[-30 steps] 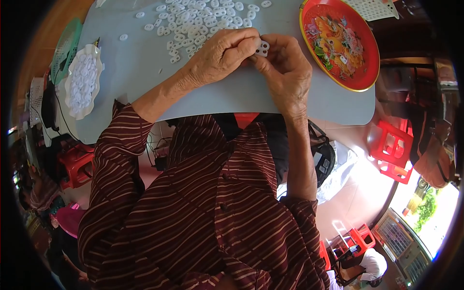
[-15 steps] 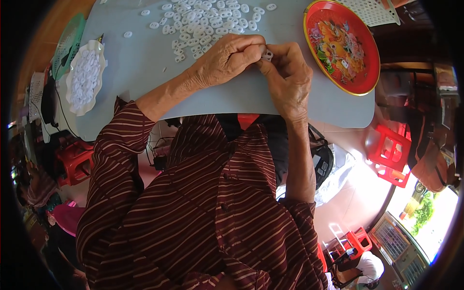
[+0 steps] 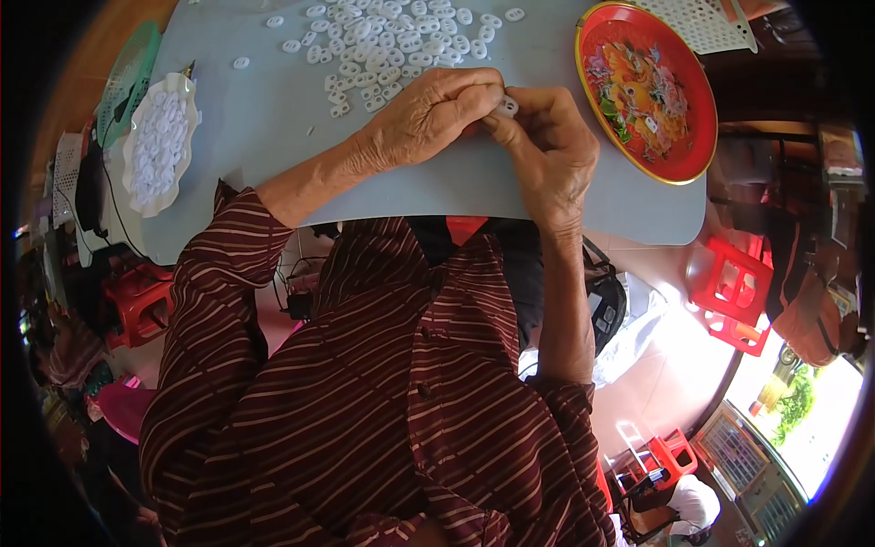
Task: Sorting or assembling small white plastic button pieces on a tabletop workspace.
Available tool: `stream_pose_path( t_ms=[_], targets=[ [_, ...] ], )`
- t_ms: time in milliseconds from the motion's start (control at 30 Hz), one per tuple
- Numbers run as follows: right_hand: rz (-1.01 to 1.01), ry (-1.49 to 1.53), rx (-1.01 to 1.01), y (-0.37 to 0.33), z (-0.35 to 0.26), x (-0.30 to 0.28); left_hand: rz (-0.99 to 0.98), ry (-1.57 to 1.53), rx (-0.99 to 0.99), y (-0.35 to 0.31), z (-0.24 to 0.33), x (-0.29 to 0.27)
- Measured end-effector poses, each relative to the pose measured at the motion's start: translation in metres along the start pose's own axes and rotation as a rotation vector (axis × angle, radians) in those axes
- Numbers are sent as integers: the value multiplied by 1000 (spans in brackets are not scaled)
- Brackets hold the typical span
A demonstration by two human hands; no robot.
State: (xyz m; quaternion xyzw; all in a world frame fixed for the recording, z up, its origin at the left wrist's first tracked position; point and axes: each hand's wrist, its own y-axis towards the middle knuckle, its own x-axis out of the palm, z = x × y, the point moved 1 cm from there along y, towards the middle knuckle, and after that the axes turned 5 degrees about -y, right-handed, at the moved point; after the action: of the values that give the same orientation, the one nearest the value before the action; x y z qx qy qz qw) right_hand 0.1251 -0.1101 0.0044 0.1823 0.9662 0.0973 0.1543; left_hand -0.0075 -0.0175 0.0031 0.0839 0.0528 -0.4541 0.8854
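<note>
My left hand (image 3: 437, 111) and my right hand (image 3: 550, 155) meet above the near part of the grey table. A small white oval plastic piece with two holes (image 3: 509, 107) is pinched between my right thumb and fingers. The left fingers are closed right beside it; what lies in their pinch is hidden. Beyond my hands spreads a loose heap of similar white two-holed pieces (image 3: 387, 41). To the right stands a round red tray (image 3: 697, 146) with a gold rim and a flower picture, and one small white piece (image 3: 651, 125) lies in it.
At the left edge, a scalloped white dish (image 3: 189, 146) holds many white pieces, next to a green basket (image 3: 137, 68). A white perforated basket (image 3: 706, 23) is at the far right. Red stools (image 3: 734, 283) stand on the floor beyond the grey table (image 3: 629, 205).
My right hand has shifted slightly to the right, and the white piece in its fingers shows more of its holed face. The left hand has barely moved.
</note>
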Motion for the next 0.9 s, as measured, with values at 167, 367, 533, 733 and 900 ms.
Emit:
stream_pose_path(
  t_ms=[167,367,533,733,900],
  targets=[
    [22,126,22,0,-1,1,39,-19,52,1,-1,2],
    [32,102,48,2,6,-2,17,-41,120,-1,1,3],
    [64,105,73,10,-3,-8,108,-23,154,-1,3,4],
    [349,-232,-141,116,-40,-70,61,-40,59,-5,-2,4],
    [454,-855,-488,190,-10,-129,59,-76,45,0,-2,7]
  ],
)
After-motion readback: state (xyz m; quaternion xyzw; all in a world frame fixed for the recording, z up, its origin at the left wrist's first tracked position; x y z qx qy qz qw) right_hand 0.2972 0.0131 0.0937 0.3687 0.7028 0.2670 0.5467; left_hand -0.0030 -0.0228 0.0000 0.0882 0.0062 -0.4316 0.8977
